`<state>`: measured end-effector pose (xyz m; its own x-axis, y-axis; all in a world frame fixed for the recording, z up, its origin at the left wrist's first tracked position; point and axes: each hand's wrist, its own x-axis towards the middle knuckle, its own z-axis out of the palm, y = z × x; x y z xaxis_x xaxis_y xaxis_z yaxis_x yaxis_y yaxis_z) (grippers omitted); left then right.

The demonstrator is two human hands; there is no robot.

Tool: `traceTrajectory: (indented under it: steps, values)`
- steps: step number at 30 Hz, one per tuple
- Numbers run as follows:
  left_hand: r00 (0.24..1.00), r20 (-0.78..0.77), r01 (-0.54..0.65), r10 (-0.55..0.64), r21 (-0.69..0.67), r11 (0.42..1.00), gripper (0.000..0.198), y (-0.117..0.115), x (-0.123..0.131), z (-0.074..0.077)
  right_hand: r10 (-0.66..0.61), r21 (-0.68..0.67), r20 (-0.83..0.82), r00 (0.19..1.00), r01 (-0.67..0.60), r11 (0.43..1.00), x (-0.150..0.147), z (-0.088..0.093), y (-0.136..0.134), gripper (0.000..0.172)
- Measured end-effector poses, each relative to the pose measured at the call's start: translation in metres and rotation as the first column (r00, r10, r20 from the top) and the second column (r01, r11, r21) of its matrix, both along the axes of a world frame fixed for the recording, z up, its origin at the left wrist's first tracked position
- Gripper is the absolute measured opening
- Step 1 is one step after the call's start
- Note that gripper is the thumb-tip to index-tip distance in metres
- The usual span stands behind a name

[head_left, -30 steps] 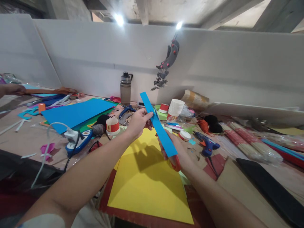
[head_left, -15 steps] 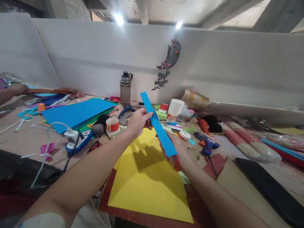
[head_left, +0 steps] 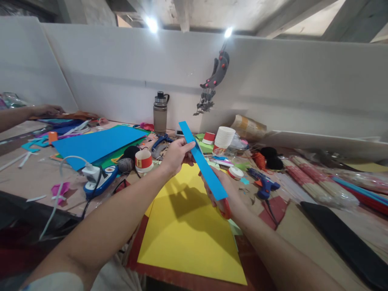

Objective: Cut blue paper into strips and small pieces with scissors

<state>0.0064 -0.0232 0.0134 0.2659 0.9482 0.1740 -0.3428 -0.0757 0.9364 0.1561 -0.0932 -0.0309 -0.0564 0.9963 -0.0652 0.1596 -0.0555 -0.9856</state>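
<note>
A narrow blue paper strip (head_left: 206, 169) slants across the middle of the view, above a yellow sheet (head_left: 190, 230). My left hand (head_left: 178, 155) pinches the strip near its upper part, thumb on top. Behind the strip's lower end, my right hand (head_left: 222, 188) is closed round scissors with a red handle (head_left: 225, 209). The strip covers most of the scissors, so I cannot tell whether the blades touch the paper.
A larger blue sheet (head_left: 97, 143) lies to the left. Paper cups (head_left: 223, 139), a water bottle (head_left: 160, 115) and a glue gun (head_left: 265, 185) stand or lie around. Wrapped sticks (head_left: 312, 178) are at right. Another person's hand (head_left: 48, 110) is far left.
The strip's upper end has dipped slightly; my hands have barely moved. The other person's hand at far left has reached further right.
</note>
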Motion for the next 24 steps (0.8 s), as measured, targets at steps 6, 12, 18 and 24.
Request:
traceTrajectory:
  steps: [6,12,18,24]
  values:
    - [0.999,0.013,-0.053,0.053,0.015,0.998,0.024,0.003,-0.002,0.0,0.025,-0.07,-0.088,0.996,-0.031,0.997,-0.003,0.001,-0.003,0.034]
    - [0.999,-0.031,-0.023,0.024,0.025,0.999,0.019,0.0,0.002,-0.003,-0.017,-0.06,-0.244,0.97,0.002,0.998,-0.007,0.006,-0.004,0.036]
    - [0.999,-0.031,-0.011,0.011,0.016,1.0,0.02,-0.001,0.004,-0.004,-0.09,-0.138,-0.349,0.933,0.044,0.989,-0.012,0.016,-0.005,0.037]
    - [1.0,-0.03,-0.005,0.006,0.015,1.0,0.018,-0.001,0.003,-0.004,-0.12,-0.151,-0.36,0.925,0.069,0.986,-0.015,0.021,-0.007,0.032]
